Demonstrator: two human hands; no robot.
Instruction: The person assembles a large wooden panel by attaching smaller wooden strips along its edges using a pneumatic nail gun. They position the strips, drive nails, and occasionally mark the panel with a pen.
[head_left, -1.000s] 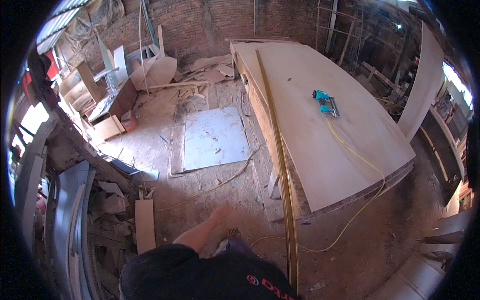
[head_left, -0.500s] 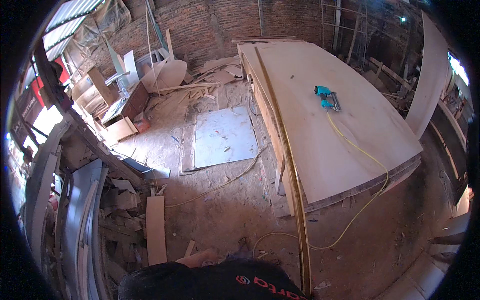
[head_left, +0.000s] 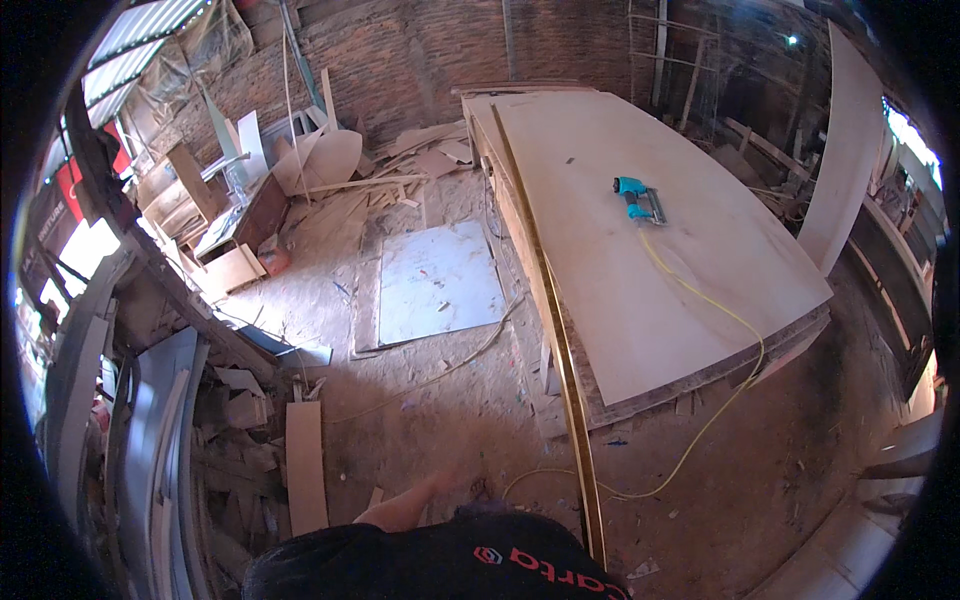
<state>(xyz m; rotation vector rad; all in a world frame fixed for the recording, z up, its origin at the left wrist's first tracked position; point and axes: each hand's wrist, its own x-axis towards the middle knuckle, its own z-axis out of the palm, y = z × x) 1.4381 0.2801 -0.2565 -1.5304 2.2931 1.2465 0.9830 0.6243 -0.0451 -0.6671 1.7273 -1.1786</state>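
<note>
My left hand shows at the lower edge beyond my black shirt, the bare forearm reaching forward over the dirt floor. Motion smears its fingers, and nothing can be made out in it. My right hand is out of view. A long, thin gold-brown strip runs along the left side of the big board-topped table. The strip's near end goes down beside my shirt, where any grip on it is hidden. On the tabletop lies a teal nail gun, away from both hands.
A yellow air hose trails from the nail gun over the table edge onto the floor. A pale panel lies on the floor to the left. Scrap boards crowd the left side. A narrow plank lies near my left.
My left forearm has swung further out from my shirt. The whole view has shifted slightly, with the table and strip now a little further left. The nail gun stays on the tabletop.
</note>
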